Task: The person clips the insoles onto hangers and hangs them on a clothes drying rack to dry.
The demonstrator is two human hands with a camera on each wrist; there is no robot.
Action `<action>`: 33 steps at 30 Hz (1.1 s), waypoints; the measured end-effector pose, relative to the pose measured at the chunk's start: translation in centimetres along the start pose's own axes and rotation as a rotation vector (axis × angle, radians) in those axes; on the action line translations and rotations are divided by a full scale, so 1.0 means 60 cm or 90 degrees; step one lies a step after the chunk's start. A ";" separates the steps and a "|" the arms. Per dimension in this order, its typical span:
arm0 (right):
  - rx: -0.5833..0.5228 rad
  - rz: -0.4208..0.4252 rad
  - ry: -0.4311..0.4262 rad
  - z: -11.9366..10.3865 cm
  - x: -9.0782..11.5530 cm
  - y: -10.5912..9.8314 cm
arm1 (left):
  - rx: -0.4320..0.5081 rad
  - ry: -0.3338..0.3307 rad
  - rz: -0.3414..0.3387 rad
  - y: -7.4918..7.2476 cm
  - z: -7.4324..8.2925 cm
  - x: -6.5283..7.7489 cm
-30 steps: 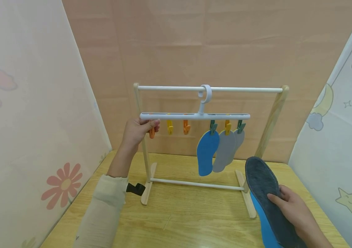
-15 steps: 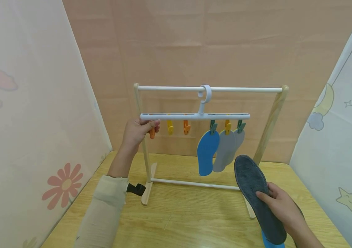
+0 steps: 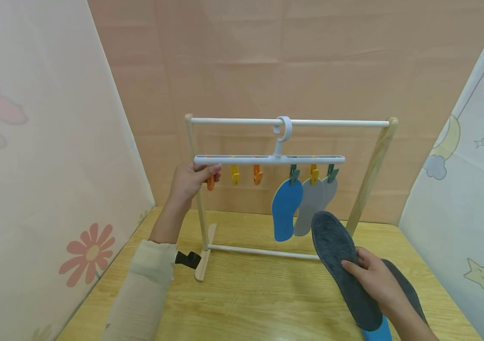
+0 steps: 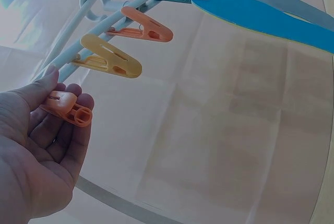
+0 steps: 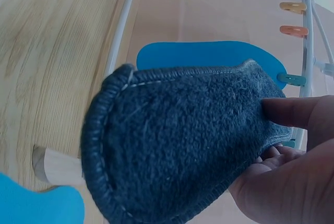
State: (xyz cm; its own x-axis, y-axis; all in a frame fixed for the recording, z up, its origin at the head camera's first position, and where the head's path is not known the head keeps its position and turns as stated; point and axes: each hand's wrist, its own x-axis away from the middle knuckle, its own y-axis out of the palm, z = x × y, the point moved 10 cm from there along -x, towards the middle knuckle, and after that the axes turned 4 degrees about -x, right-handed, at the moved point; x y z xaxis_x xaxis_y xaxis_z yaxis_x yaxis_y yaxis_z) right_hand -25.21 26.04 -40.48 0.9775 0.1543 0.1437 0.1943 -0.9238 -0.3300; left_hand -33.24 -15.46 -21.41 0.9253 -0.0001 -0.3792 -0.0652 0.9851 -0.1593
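My left hand (image 3: 188, 182) holds an orange clip (image 3: 210, 183) at the left end of a white clip hanger (image 3: 246, 160). Thumb and fingers are on that clip (image 4: 65, 106) in the left wrist view. In my right hand (image 3: 374, 282) is a dark grey fuzzy insole (image 3: 336, 248), thumb on its face, its upper end overlapping the hanging insoles' lower part in the head view. A blue insole (image 3: 284, 210) hangs from a green clip (image 3: 294, 175). Right of it hang two light grey insoles (image 3: 311, 203). A yellow clip (image 3: 235, 175) and another orange clip (image 3: 257, 176) bear nothing.
The hanger's hook (image 3: 285, 129) hangs on the top bar (image 3: 233, 121) of a rack with wooden legs (image 3: 371, 177). On the wooden table (image 3: 276, 298), partly behind my right forearm, lie another dark insole (image 3: 408, 289) and a blue insole (image 3: 378, 331). Patterned cloth walls stand at both sides.
My right hand has moved left and slightly up with the dark grey insole, away from the insoles on the table. My left hand stays at the orange clip.
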 end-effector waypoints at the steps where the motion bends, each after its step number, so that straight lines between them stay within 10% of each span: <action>1: -0.005 -0.002 -0.001 -0.001 0.000 0.002 | 0.000 -0.001 0.000 0.000 0.000 0.000; 33: -0.068 -0.016 -0.053 -0.047 -0.016 0.068 | -0.009 -0.024 0.015 -0.002 -0.004 0.002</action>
State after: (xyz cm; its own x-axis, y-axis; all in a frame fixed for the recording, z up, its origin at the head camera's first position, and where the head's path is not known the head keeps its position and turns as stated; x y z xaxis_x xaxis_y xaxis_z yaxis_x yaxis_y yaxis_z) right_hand -25.57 21.15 -39.33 0.9766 0.2030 0.0710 0.2140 -0.9503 -0.2261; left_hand -33.22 -15.62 -21.66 0.9370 0.0300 -0.3481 -0.0923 0.9822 -0.1637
